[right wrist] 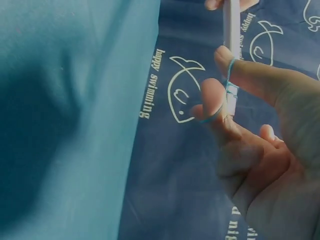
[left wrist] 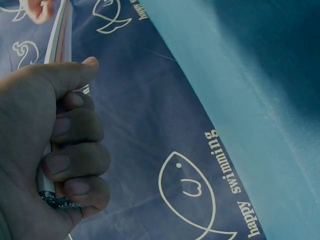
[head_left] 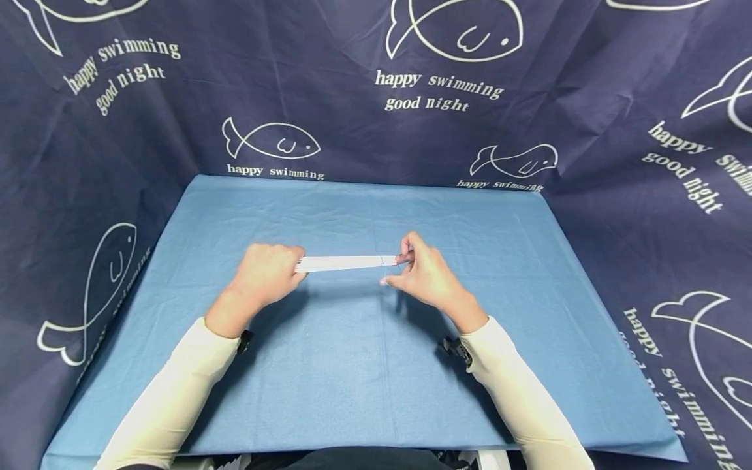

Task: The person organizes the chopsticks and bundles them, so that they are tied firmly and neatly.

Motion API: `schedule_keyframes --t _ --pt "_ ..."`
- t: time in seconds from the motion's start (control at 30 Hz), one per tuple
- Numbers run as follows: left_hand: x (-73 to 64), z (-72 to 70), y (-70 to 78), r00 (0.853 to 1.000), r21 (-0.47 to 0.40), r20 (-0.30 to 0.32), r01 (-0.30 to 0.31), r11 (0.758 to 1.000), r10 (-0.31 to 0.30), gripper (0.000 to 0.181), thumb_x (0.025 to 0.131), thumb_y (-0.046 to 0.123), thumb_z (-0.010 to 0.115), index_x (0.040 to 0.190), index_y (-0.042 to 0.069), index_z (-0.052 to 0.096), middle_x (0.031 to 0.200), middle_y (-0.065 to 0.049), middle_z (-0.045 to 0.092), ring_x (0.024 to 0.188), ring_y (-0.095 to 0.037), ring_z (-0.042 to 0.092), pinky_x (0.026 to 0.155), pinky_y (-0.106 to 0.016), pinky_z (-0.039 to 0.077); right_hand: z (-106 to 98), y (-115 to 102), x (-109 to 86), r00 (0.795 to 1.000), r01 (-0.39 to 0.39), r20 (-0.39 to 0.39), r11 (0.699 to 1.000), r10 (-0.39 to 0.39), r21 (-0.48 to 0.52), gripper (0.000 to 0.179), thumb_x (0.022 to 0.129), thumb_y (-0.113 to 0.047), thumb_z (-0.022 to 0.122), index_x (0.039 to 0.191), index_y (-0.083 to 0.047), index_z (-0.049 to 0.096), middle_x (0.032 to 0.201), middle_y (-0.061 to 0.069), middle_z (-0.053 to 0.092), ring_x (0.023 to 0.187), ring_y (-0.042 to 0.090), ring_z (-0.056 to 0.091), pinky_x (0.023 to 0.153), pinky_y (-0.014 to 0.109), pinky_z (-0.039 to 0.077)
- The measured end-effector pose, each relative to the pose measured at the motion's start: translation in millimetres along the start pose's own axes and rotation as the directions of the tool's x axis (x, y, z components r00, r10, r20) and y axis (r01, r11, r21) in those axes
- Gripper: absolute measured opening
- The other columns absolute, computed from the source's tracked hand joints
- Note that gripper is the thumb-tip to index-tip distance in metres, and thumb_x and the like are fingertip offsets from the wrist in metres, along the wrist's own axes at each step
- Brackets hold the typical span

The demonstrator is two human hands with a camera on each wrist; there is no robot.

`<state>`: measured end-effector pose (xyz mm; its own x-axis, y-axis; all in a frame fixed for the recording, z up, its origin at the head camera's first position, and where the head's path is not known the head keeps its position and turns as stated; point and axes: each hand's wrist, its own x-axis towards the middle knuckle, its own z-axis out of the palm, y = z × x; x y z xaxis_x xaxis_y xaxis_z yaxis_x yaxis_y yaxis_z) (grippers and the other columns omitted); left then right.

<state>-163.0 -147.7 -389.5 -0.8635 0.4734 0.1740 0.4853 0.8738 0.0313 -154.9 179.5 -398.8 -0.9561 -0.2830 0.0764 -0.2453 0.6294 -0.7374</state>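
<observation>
A long, slim white bundle (head_left: 346, 263) spans the space between both hands above the table. My left hand (head_left: 267, 271) grips its left end with the fingers wrapped round it; in the left wrist view a dark patterned tip (left wrist: 48, 196) shows below the palm. A thin blue rubber band (right wrist: 231, 90) loops round the bundle near its right end. My right hand (head_left: 431, 274) stretches the band, its thumb and bent fingers hooked in the loop. Some right fingers sit close to the bundle's end; whether they press on it is hard to tell.
A blue cloth (head_left: 329, 378) covers the table below the hands. Dark blue curtains (head_left: 358, 137) with white fish drawings stand along the back and both sides. Small dark devices are strapped at both wrists.
</observation>
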Motion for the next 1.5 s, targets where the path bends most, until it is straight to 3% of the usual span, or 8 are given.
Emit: schedule_keyframes --t 0.23,0.4,0.53,0.7,0.83,1.0,1.27,1.5 --pt "-0.9 2.8 0.7 0.998 0.029 -0.040 -0.050 0.998 0.051 0.026 0.087 0.026 0.075 0.074 0.016 0.055 0.059 0.002 0.053 0.050 -0.022 0.051 0.045 -0.040 0.038 -4.5 -4.5 -1.0 0.999 0.034 0.017 0.994 -0.032 -0.104 0.062 0.075 -0.028 0.096 0.105 -0.016 0.043 0.109 0.012 0.080 0.074 0.009 0.075 0.069 0.035 0.055" --pt "-1.0 -3.4 -1.0 1.000 -0.040 -0.026 0.011 0.999 -0.012 0.025 0.089 0.026 0.072 0.075 0.016 0.055 0.059 0.001 0.053 0.052 -0.023 0.052 0.047 -0.041 0.039 2.8 -2.5 -0.5 0.999 0.042 -0.005 0.992 -0.042 0.123 0.045 0.084 -0.008 0.083 0.102 -0.009 0.041 0.099 0.013 0.077 0.069 0.016 0.076 0.062 0.031 0.058" --pt "-0.4 -8.1 -2.1 0.996 -0.070 -0.056 0.061 0.996 -0.065 0.021 0.088 0.024 0.070 0.075 0.015 0.056 0.058 -0.001 0.054 0.052 -0.026 0.053 0.046 -0.043 0.039 11.3 -0.8 -0.3 0.997 0.065 -0.067 0.943 -0.046 0.326 0.030 0.086 0.007 0.064 0.098 -0.003 0.039 0.091 0.011 0.063 0.075 0.030 0.080 0.057 0.034 0.059" --pt "0.7 -11.4 -1.9 0.992 -0.079 -0.077 0.097 0.992 -0.103 0.018 0.088 0.021 0.067 0.076 0.013 0.056 0.059 -0.003 0.056 0.053 -0.028 0.054 0.046 -0.044 0.040 21.9 0.0 -2.0 0.978 0.151 -0.186 0.927 -0.090 0.345 0.021 0.090 0.011 0.061 0.091 -0.001 0.043 0.088 0.013 0.063 0.080 0.029 0.081 0.055 0.054 0.059" --pt "-0.3 -12.0 -1.4 0.989 -0.082 -0.104 0.101 0.992 -0.109 0.019 0.087 0.020 0.068 0.074 0.013 0.055 0.058 -0.004 0.056 0.052 -0.029 0.054 0.045 -0.045 0.039 26.7 0.4 -1.7 0.969 0.160 -0.235 0.923 -0.079 0.349 0.019 0.092 0.012 0.063 0.091 0.001 0.048 0.092 0.020 0.067 0.078 0.016 0.080 0.055 0.045 0.062" --pt "-1.0 -12.7 -0.9 0.987 -0.078 -0.118 0.098 0.992 -0.107 0.020 0.086 0.020 0.068 0.074 0.013 0.054 0.058 -0.004 0.055 0.051 -0.028 0.053 0.045 -0.045 0.039 27.1 0.6 -1.8 0.978 0.116 -0.207 0.888 -0.024 0.444 0.026 0.091 0.013 0.067 0.100 0.004 0.045 0.098 0.027 0.070 0.077 0.011 0.079 0.057 0.039 0.063" --pt "-1.6 -13.1 -1.5 0.987 -0.078 -0.130 0.089 0.993 -0.098 0.020 0.086 0.019 0.067 0.072 0.014 0.053 0.057 -0.003 0.054 0.050 -0.027 0.051 0.044 -0.043 0.037 20.9 -2.2 -2.3 0.990 0.071 -0.138 0.872 -0.004 0.485 0.030 0.093 0.011 0.061 0.099 -0.002 0.035 0.103 0.033 0.073 0.084 0.040 0.081 0.057 0.058 0.060" --pt "-4.2 -9.8 1.7 0.988 -0.041 -0.144 0.057 0.998 -0.062 0.021 0.084 0.021 0.072 0.073 0.014 0.056 0.057 -0.002 0.054 0.049 -0.025 0.051 0.044 -0.043 0.038 7.6 -4.4 -1.5 0.996 0.003 -0.087 0.930 0.031 0.369 0.044 0.089 0.002 0.077 0.098 -0.009 0.036 0.105 0.026 0.079 0.079 0.039 0.080 0.053 0.046 0.060"
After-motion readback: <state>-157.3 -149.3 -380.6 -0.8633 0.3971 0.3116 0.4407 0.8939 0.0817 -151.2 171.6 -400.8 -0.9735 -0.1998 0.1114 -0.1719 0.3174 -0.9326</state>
